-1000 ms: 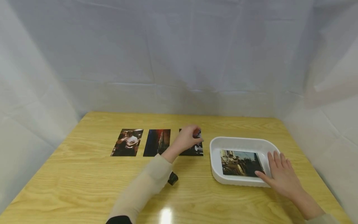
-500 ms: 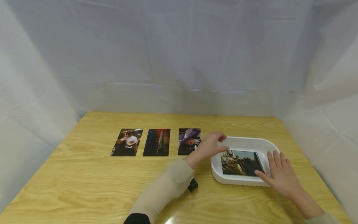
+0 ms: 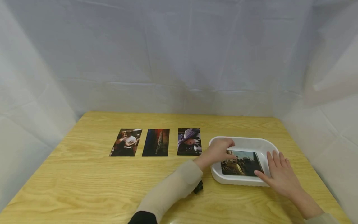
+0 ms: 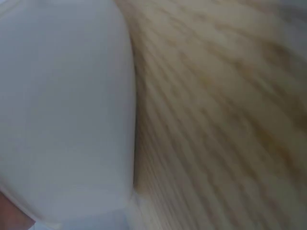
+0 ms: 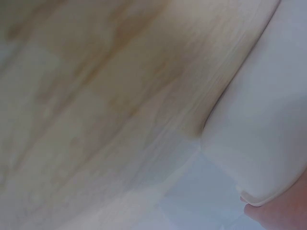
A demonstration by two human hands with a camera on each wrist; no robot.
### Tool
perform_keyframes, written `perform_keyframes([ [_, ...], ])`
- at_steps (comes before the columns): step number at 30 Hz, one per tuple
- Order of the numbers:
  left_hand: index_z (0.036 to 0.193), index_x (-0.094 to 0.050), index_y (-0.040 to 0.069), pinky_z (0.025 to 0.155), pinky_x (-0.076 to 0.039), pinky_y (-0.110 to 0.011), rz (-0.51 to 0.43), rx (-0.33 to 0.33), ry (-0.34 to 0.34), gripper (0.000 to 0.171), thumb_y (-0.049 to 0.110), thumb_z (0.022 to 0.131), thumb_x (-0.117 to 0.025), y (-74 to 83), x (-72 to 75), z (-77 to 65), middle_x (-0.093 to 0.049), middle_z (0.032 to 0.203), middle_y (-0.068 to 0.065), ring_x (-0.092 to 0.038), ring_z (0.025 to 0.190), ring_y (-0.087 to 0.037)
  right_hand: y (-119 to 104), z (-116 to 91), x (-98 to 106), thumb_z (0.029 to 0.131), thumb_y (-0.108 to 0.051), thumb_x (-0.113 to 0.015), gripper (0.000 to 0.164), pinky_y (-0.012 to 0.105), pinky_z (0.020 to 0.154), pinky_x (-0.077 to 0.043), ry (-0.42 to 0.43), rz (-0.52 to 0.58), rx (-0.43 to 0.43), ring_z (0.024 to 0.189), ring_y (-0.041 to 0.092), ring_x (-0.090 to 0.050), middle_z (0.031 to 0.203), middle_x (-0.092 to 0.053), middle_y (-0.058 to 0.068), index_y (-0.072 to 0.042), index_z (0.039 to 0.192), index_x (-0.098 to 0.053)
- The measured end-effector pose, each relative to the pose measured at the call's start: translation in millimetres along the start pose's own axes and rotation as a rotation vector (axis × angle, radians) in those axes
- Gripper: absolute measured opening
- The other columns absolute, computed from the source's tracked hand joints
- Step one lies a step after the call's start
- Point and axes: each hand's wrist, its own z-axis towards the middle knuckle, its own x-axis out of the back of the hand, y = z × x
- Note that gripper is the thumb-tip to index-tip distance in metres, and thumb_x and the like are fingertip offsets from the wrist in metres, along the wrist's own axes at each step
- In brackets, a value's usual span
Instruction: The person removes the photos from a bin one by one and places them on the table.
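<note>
A white tray (image 3: 240, 181) with rounded corners stands on the right half of the table. Inside lies a photo print (image 3: 246, 163) of an outdoor scene with figures. My left hand (image 3: 218, 151) reaches over the tray's left side, thumb and fingers apart above the print's left end, which it partly hides. My right hand (image 3: 282, 177) rests with spread fingers on the tray's right rim, its thumb at the print's lower right corner. In the left wrist view, the tray's wall (image 4: 72, 110) fills the left side; in the right wrist view, fingers (image 5: 283, 211) lie over the rim.
Left of the tray, three photo prints lie in a row: a couple (image 3: 126, 142), a dark blue and red scene (image 3: 156, 142), and a person in a purple hat (image 3: 189, 141). A small black device (image 3: 198, 187) shows under my left wrist. White cloth (image 3: 167, 56) surrounds the wooden table (image 3: 84, 186).
My left hand has moved right, from over the purple-hat print to over the tray's left side, uncovering that print. My right hand has stayed at the tray's right rim.
</note>
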Motion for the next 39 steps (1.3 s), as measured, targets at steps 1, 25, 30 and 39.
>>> perform_keyframes([
  [1,0.110,-0.057,0.008,0.076,-0.039,-0.015,0.021,-0.007,-0.006,0.045,0.037,0.076,-0.068,0.3,-1.4,0.0,-0.060,0.101,0.000,-0.054,0.088,-0.007,-0.2,0.0,0.2,0.085,-0.051,-0.047,0.089,0.055,0.099,0.003,0.000,0.002,0.000,0.124,0.049,0.002,0.133,-0.012,0.040,0.016,0.133,-0.014],
  [25,0.128,-0.042,0.024,0.090,-0.036,-0.037,0.472,0.106,-0.490,0.084,0.069,0.059,-0.059,12.6,-17.7,-0.1,-0.045,0.122,0.005,-0.042,0.111,-0.013,-2.0,-0.7,1.7,0.085,-0.052,-0.047,0.090,0.057,0.098,0.000,-0.015,0.004,-0.010,0.124,0.049,0.003,0.133,-0.011,0.040,0.015,0.134,-0.012],
  [30,0.108,-0.050,0.028,0.076,-0.040,-0.032,0.480,0.078,-0.463,0.067,0.065,0.054,-0.064,9.6,-17.2,0.9,-0.047,0.097,0.005,-0.044,0.090,-0.011,-2.3,-0.2,2.9,0.085,-0.052,-0.047,0.090,0.056,0.098,0.003,-0.028,0.009,-0.018,0.124,0.049,0.003,0.133,-0.011,0.039,0.015,0.134,-0.013],
  [39,0.113,-0.048,0.026,0.079,-0.037,-0.027,0.475,0.074,-0.423,0.073,0.064,0.053,-0.067,8.0,-16.2,0.7,-0.047,0.097,0.004,-0.042,0.090,-0.012,-2.7,-0.5,2.7,0.085,-0.051,-0.048,0.089,0.052,0.099,0.008,-0.006,0.013,-0.011,0.125,0.048,0.002,0.133,-0.013,0.040,0.016,0.133,-0.015],
])
